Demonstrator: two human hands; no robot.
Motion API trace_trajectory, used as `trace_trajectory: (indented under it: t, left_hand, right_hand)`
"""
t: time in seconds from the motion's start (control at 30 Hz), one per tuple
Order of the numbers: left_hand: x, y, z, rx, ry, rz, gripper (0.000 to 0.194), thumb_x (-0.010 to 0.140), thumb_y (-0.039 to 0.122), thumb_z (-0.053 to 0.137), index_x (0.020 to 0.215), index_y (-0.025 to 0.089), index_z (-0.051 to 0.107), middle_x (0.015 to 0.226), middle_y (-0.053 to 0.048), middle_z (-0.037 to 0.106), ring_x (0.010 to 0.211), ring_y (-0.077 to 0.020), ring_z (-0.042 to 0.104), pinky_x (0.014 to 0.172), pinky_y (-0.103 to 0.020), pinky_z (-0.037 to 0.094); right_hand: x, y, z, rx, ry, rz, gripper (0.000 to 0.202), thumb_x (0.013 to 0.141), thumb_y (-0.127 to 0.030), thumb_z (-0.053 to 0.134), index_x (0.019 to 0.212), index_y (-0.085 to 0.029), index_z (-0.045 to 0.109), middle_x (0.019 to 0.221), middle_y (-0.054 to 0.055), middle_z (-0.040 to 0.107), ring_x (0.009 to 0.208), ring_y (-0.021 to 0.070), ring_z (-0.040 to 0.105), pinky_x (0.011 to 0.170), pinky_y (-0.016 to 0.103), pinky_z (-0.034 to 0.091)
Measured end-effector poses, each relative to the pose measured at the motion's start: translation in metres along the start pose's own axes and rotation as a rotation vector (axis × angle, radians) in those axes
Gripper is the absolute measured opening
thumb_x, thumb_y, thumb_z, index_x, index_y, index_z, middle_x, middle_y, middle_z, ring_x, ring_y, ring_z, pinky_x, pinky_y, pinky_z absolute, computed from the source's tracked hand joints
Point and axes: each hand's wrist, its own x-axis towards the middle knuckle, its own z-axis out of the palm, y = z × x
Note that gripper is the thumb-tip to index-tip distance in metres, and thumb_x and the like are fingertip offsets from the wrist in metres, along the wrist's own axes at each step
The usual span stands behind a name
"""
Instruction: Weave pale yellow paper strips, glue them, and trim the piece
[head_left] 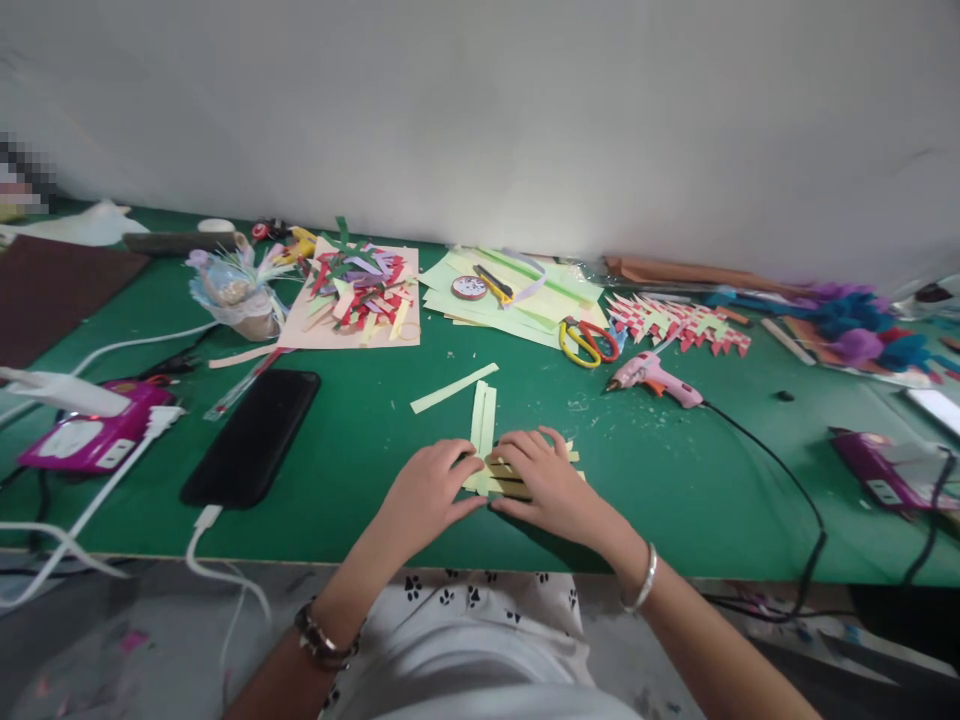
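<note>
Pale green paper strips [484, 412] lie crossed in front of me, two of them upright over several sideways ones. At their left edge my left hand [429, 490] curls its fingers and thumb onto the strips. My right hand [546, 485] covers most of the sideways strips, its fingers bent and its thumb near the lower edge. Strip ends poke out beyond the right hand. Under the palms and fingertips, part of the paper is hidden. One loose pale green strip [454, 388] rests slantwise just beyond, touching neither hand.
A pink glue gun [660, 380] and scissors [579, 350] lie to the right, near red-and-white folded paper [679, 325]. Cut scraps [367, 285] sit on a pink sheet. A black phone [253, 435] on a white cable and a purple power strip [97, 435] are at left.
</note>
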Motion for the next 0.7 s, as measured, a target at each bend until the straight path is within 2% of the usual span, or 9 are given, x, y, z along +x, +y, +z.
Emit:
trace_trajectory:
  t: [0.13, 0.33, 0.7]
  left_hand:
    - [-0.005, -0.003, -0.004, -0.074, 0.008, 0.007, 0.03, 0.081, 0.03, 0.059, 0.107, 0.018, 0.052, 0.113, -0.008, 0.051, 0.101, -0.0229, 0.051, 0.083, -0.036, 0.044]
    - [-0.01, -0.006, -0.005, -0.08, -0.019, 0.051, 0.013, 0.086, 0.021, 0.051, 0.099, 0.019, 0.055, 0.099, -0.004, 0.058, 0.09, -0.019, 0.052, 0.076, -0.032, 0.044]
    - [-0.006, -0.005, -0.003, -0.039, -0.034, 0.044, 0.012, 0.087, 0.023, 0.05, 0.096, 0.017, 0.057, 0.095, -0.004, 0.058, 0.086, -0.0189, 0.051, 0.074, -0.031, 0.042]
  right_hand:
    - [-0.003, -0.004, 0.011, -0.006, 0.056, 0.071, 0.035, 0.078, -0.043, 0.058, 0.106, -0.023, 0.05, 0.109, 0.006, 0.054, 0.103, 0.0227, 0.047, 0.099, 0.048, 0.018]
    - [0.004, -0.006, 0.016, -0.055, 0.066, 0.034, 0.032, 0.077, -0.043, 0.059, 0.102, -0.024, 0.052, 0.109, 0.006, 0.053, 0.102, 0.0225, 0.047, 0.1, 0.047, 0.017]
    - [0.006, -0.004, 0.021, -0.005, 0.093, 0.065, 0.023, 0.078, -0.037, 0.059, 0.096, -0.024, 0.053, 0.106, 0.005, 0.053, 0.101, 0.0215, 0.047, 0.099, 0.046, 0.018]
